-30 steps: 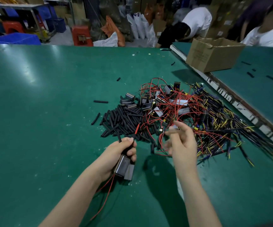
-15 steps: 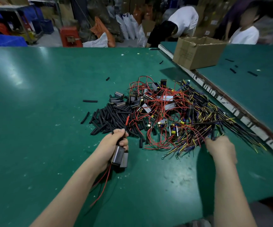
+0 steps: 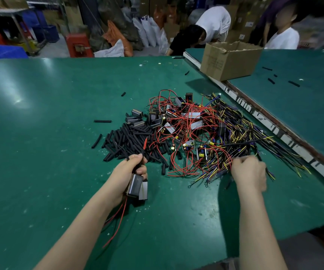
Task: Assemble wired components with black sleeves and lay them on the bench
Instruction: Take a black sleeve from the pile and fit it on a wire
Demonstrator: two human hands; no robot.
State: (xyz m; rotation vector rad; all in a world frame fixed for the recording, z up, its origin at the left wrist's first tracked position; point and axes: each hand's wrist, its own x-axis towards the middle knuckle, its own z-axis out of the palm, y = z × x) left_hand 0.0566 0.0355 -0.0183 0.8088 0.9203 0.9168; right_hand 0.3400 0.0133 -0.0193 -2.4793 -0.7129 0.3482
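My left hand grips a sleeved block component with red and black wires trailing down along my forearm. A black sleeve sticks up from my fist. My right hand is curled at the near edge of the pile of yellow, blue and black wires and pinches some of them. Between my hands lies a tangle of red-wired components. A heap of loose black sleeves lies left of it on the green bench.
A cardboard box stands at the back right, across a taped seam to a second green bench. Stray sleeves lie scattered around. People in white shirts stand behind the benches. Stools and bins fill the far left.
My right hand left the red tangle in the middle and went right to the yellow and black wire pile, where it now pinches wires. My left hand kept its grip.
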